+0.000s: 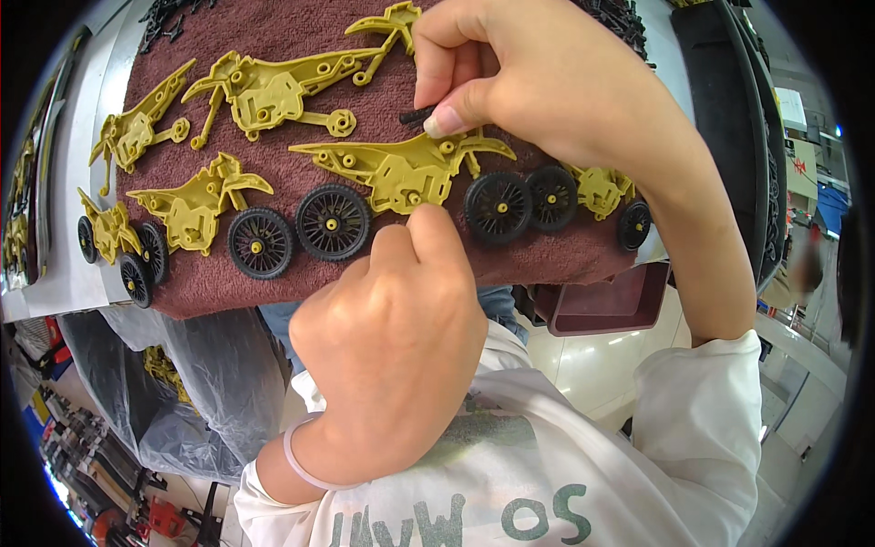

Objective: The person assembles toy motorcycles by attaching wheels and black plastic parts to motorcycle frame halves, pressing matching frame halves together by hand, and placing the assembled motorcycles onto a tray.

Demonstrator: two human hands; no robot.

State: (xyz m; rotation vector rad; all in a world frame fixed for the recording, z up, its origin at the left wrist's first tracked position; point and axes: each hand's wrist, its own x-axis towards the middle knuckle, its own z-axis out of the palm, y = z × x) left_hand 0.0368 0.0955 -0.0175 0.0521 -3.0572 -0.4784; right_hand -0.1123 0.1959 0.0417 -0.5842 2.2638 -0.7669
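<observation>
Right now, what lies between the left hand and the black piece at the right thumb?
In the head view, a yellow frame piece lies between the left hand and the small black piece at the right hand's thumb.

A pale workbench (98, 109) is spanning the upper part of the view, its edges bending toward the rim. Beneath it, a glossy, light-tiled floor (588, 357) is reflecting bright spots of light. Right of centre, a maroon bin (606, 301) is showing below the bench's front edge; at left, clear plastic sheeting (219, 392) is hanging in folds. Equipment (91, 447) is crowding the lower-left corner, its details blurring. At far right, a blue object (831, 208) is sitting among pale furnishings.
</observation>
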